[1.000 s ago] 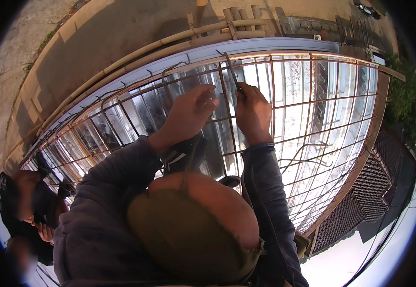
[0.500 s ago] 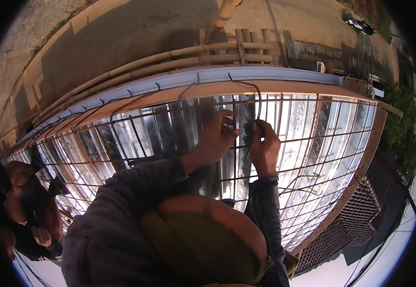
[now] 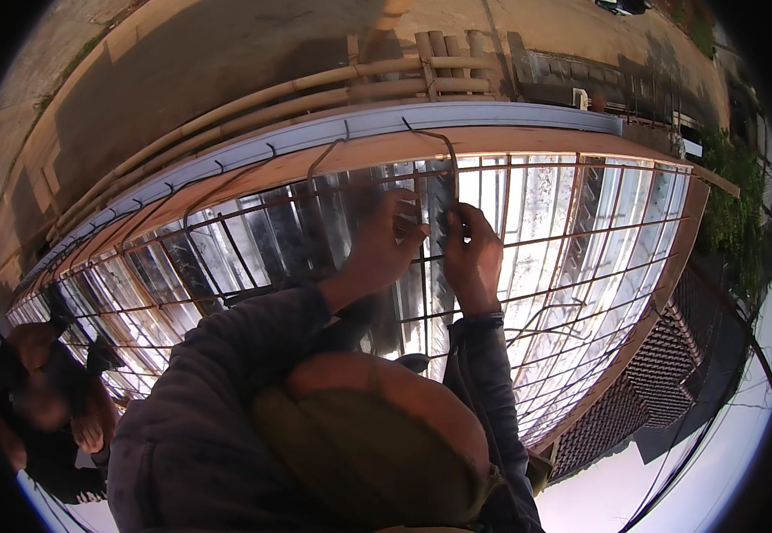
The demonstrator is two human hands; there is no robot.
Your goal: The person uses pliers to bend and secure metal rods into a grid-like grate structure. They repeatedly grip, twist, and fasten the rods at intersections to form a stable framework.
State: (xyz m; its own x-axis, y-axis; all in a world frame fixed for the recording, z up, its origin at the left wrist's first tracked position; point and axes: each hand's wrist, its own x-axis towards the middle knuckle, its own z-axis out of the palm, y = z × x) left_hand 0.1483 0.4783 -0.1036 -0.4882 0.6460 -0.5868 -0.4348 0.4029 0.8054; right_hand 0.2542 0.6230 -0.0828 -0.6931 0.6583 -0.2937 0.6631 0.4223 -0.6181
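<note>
A grid of thin steel reinforcing bars (image 3: 547,234) spreads over shiny corrugated metal sheets (image 3: 528,191) below me. My left hand (image 3: 384,242) is over the grid, its fingers curled beside a crossing bar; whatever they pinch is too small to make out. Close by on the right, my right hand (image 3: 475,258) has thumb and fingers closed at the lower end of a bent steel rod (image 3: 450,153). That rod comes down from the far edge. Several similar bent rods (image 3: 316,164) stand along the same edge to the left.
A wooden board (image 3: 528,140) and a pale metal channel (image 3: 492,114) border the far side. Bamboo poles (image 3: 315,86) lie beyond them, above a ground-level path. At the left is another person (image 3: 62,400). Tiled roofs (image 3: 665,369) and cables show at the lower right.
The whole view has shifted slightly, so the grid and both hands sit a little further left and higher. Both hands keep nearly the same place on the bars.
</note>
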